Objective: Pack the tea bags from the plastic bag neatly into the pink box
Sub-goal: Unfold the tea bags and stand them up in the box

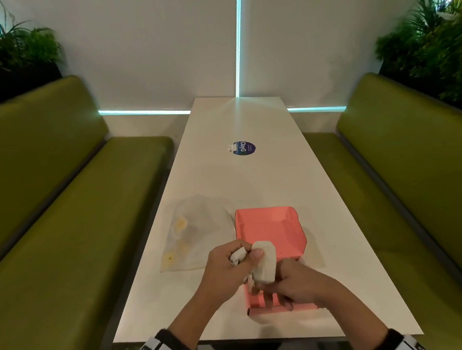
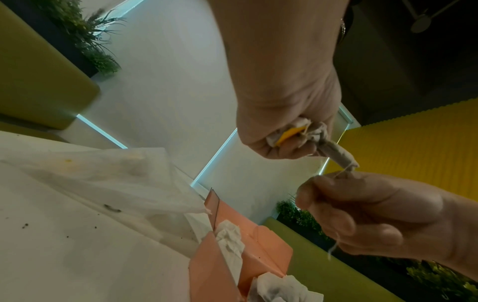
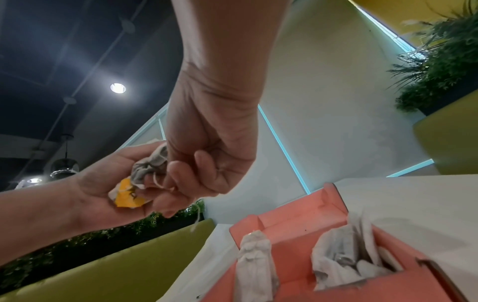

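Above the near end of the open pink box [image 1: 269, 227], my left hand [image 1: 241, 259] grips a crumpled bunch of tea bags [image 2: 305, 130] with a yellow tag [image 3: 128, 197]. One pale tea bag [image 1: 264, 265] sticks out of that bunch toward my right hand [image 1: 270, 284]. The right hand's fingers [image 2: 323, 196] are curled and pinch that bag's end and its string [image 2: 341, 173]. Several tea bags [image 3: 341, 259] lie crumpled inside the box [image 3: 297, 220]. The clear plastic bag [image 1: 198, 230] lies flat just left of the box, with yellow tags showing through it.
The white table [image 1: 241, 179] is long and narrow, with a round blue sticker [image 1: 244, 148] further back. Green benches [image 1: 60, 217] run along both sides, with plants behind them. Dark crumbs dot the tabletop [image 2: 64, 235] near the plastic bag [image 2: 116, 173].
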Tool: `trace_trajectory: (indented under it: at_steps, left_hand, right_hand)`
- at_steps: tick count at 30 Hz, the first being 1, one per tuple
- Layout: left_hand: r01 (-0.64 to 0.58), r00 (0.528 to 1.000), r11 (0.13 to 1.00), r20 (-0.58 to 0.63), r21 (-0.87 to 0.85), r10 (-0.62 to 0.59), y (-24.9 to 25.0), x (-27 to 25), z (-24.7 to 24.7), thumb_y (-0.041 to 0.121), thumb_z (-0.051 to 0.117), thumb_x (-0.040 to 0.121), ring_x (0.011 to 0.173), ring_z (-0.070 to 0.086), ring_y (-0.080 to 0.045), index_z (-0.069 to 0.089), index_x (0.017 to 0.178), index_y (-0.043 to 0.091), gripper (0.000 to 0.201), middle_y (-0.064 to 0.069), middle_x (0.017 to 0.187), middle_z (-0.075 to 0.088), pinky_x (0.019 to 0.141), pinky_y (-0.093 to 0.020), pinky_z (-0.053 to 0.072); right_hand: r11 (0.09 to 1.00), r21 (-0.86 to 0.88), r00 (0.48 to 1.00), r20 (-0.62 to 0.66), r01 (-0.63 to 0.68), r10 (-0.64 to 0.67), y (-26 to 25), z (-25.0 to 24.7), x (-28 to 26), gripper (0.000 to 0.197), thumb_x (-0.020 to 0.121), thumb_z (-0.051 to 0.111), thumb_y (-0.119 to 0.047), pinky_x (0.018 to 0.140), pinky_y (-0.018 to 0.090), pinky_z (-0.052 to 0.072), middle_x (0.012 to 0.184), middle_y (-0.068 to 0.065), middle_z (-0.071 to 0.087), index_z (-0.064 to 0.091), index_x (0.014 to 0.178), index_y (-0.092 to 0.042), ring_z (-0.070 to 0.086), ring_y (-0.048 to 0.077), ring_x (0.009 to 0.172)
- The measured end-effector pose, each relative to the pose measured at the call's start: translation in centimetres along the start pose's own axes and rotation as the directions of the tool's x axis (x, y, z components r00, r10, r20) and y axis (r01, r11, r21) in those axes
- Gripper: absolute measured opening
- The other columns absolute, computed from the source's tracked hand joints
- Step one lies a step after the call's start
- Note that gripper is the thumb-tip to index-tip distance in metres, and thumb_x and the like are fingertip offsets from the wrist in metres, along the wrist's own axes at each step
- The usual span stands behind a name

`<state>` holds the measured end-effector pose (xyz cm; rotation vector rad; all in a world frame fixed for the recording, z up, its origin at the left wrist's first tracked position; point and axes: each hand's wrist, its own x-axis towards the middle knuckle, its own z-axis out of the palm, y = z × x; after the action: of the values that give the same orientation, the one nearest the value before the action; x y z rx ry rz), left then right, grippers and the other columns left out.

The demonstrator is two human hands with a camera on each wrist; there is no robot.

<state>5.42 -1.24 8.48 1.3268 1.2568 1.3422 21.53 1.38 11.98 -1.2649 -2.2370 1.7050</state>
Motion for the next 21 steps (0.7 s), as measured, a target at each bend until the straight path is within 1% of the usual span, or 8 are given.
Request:
trace_trajectory:
  at_steps: [2,4,6,9,11,14,18,21]
  left_hand:
    - [0.026,0.998,0.999,0.05,0.021,-0.027,-0.1,-0.2,0.0,0.012,0.067,0.084,0.046,0.044,-0.005,0.058,0.063,0.012,0.024,0.012,0.054,0.049,0.045,-0.017,0.037]
    - [0.032,0.996,0.998,0.083,0.061,-0.037,-0.2,-0.3,-0.1,0.014,0.068,0.084,0.047,0.044,-0.002,0.056,0.061,0.018,0.027,0.015,0.053,0.048,0.047,-0.015,0.037]
    - [0.044,0.993,0.995,0.108,0.086,-0.053,-0.4,-0.3,-0.1,0.015,0.069,0.084,0.047,0.044,-0.001,0.055,0.057,0.026,0.032,0.016,0.052,0.047,0.049,-0.013,0.036]
    - [0.043,0.989,0.989,0.136,0.144,-0.063,-0.5,-0.5,-0.1,0.018,0.07,0.083,0.048,0.045,-0.002,0.054,0.053,0.034,0.037,0.016,0.055,0.048,0.05,-0.014,0.037]
    - [0.038,0.987,0.982,0.144,0.183,-0.065,-0.6,-0.6,-0.1,0.02,0.071,0.083,0.051,0.045,-0.003,0.057,0.06,0.024,0.027,0.011,0.062,0.048,0.052,-0.019,0.039]
    - [0.038,0.988,0.979,0.142,0.202,-0.068,-0.8,-0.6,-0.1,0.02,0.071,0.083,0.054,0.044,-0.005,0.058,0.067,0.01,0.022,0.004,0.066,0.047,0.054,-0.022,0.04]
    - [0.037,0.99,0.978,0.123,0.206,-0.063,-1.4,-0.5,0.0,0.022,0.072,0.082,0.053,0.044,-0.008,0.057,0.066,0.006,0.027,0.001,0.064,0.047,0.052,-0.025,0.041]
    - [0.054,0.992,0.97,0.098,0.237,-0.079,-2.0,-0.4,-0.1,0.026,0.073,0.08,0.057,0.048,-0.009,0.064,0.073,0.005,0.025,-0.005,0.067,0.054,0.054,-0.027,0.045]
  right_hand:
    - [0.999,-0.039,0.998,-0.054,-0.016,0.014,0.1,-0.6,0.2,0.031,0.09,0.044,0.001,0.05,0.017,0.041,0.062,-0.008,0.064,0.062,0.079,-0.021,0.047,0.009,0.043]
    - [0.997,-0.071,0.994,-0.105,-0.029,0.021,0.2,-1.3,0.3,0.038,0.088,0.039,0.005,0.05,0.017,0.042,0.054,-0.009,0.06,0.063,0.074,-0.021,0.048,0.01,0.045]
    - [0.998,-0.068,0.991,-0.136,-0.013,0.004,0.2,-1.9,0.4,0.037,0.093,0.04,-0.002,0.049,0.019,0.041,0.054,-0.004,0.057,0.066,0.076,-0.022,0.049,0.01,0.046]
    - [1.0,0.011,0.984,-0.178,0.009,-0.007,0.3,-2.6,0.5,0.029,0.097,0.044,-0.015,0.044,0.016,0.036,0.062,0.011,0.056,0.066,0.08,-0.021,0.048,0.012,0.045]
    - [0.993,0.108,0.98,-0.197,0.044,-0.022,0.0,-2.9,0.4,0.025,0.098,0.045,-0.015,0.041,0.017,0.032,0.062,0.008,0.058,0.064,0.082,-0.014,0.05,0.011,0.043]
    - [0.975,0.204,0.981,-0.186,0.085,-0.046,-0.6,-3.1,-0.1,0.025,0.098,0.045,-0.014,0.04,0.017,0.034,0.059,-0.003,0.061,0.062,0.081,-0.01,0.056,0.011,0.044]
    - [0.991,0.104,0.977,-0.205,0.082,-0.06,-0.8,-3.0,-0.5,0.006,0.087,0.064,-0.012,0.045,0.017,0.041,0.059,-0.003,0.062,0.064,0.081,-0.011,0.059,0.011,0.049]
    - [0.996,0.052,0.963,-0.261,0.076,-0.06,-0.3,-2.8,0.0,0.009,0.081,0.07,-0.005,0.048,0.017,0.043,0.061,-0.001,0.062,0.064,0.08,-0.011,0.061,0.011,0.05]
